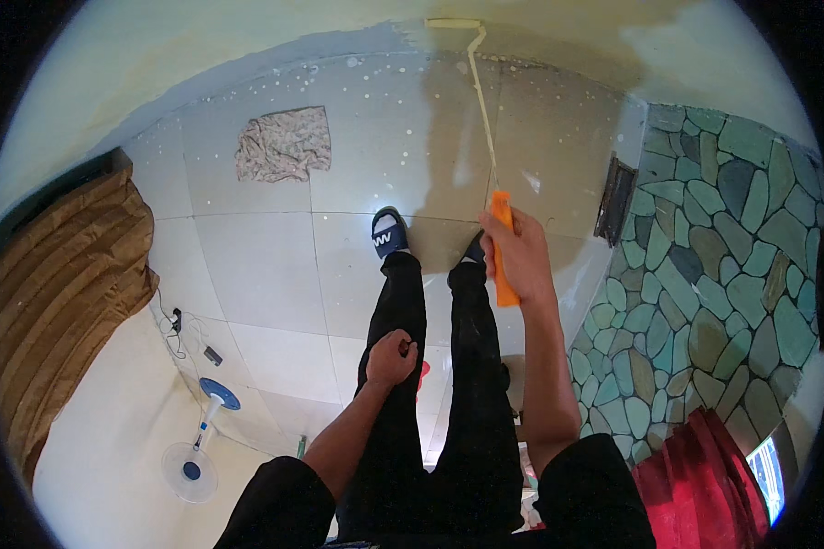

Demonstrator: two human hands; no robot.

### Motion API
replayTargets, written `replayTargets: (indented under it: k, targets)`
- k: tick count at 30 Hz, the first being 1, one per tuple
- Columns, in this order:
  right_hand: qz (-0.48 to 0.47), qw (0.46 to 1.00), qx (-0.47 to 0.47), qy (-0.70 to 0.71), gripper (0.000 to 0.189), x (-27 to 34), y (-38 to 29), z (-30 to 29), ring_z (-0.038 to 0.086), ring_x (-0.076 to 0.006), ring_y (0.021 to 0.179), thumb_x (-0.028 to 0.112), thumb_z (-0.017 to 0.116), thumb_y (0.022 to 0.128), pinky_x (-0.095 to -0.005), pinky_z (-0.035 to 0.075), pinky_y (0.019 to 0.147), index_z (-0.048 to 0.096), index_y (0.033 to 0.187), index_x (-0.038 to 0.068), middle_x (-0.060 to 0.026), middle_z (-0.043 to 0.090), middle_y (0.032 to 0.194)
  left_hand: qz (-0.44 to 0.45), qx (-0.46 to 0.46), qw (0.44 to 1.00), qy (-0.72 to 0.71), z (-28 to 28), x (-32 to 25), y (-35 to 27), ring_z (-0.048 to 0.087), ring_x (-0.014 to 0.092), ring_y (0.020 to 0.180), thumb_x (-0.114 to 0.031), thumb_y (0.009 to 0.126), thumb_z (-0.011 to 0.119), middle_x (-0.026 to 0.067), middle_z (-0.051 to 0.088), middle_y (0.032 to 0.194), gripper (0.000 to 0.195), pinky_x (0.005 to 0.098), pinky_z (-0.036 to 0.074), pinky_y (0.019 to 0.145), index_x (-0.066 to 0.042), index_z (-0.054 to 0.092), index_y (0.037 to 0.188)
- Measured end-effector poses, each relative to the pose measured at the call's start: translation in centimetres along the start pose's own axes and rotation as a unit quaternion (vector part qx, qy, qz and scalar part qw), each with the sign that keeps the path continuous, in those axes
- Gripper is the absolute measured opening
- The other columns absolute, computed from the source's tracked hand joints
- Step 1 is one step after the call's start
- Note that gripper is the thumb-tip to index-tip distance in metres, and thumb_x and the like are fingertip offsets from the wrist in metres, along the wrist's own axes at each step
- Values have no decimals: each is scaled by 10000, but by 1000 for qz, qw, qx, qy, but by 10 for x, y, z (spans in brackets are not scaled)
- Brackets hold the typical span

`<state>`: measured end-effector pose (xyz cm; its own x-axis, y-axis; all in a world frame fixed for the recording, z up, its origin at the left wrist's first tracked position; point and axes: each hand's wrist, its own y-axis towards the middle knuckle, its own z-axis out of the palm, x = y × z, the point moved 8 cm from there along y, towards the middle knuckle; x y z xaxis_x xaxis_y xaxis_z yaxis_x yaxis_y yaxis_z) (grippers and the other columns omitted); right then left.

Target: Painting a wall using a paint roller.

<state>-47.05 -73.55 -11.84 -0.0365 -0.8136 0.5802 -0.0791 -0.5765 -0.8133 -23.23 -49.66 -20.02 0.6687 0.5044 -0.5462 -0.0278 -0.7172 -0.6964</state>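
My right hand (pixel 525 254) grips the orange handle (pixel 501 274) of a paint roller. The thin, paint-coated frame (pixel 481 96) of the tool runs away from me to a pale yellow roller sleeve (pixel 452 23), which lies against the low part of the wall (pixel 302 20). Around it, pale paint meets a ragged grey-blue band (pixel 247 65) just above the floor. My left hand (pixel 393 358) hangs in front of my thigh with its fingers curled and nothing seen in them.
A crumpled cloth (pixel 285 145) lies on paint-spotted floor tiles (pixel 371 151). At left are a brown curtain (pixel 69 267), a power strip (pixel 176 320) with cords, and a fan (pixel 191 470). To the right stand a dark rectangular object (pixel 616 199), stone-patterned surface (pixel 714 274) and red curtain (pixel 700 480).
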Motion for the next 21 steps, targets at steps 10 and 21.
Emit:
replayTargets:
  k: [10,21]
  targets:
    - [16,1000,-12,-6,252,-23,59,-5,491,-95,435,276,635,921,-249,412,422,557,824,57,-12,531,618,9,-4,1000,12,0,-1,0,632,307,688,-169,808,705,105,623,764,167,425,493,595,-72,578,856]
    - [41,998,12,45,291,-47,189,-8,551,-140,486,290,723,836,-286,463,463,590,796,36,-43,577,648,11,13,999,27,1,-8,0,658,296,706,-164,811,719,121,655,810,171,392,525,627,-66,613,902]
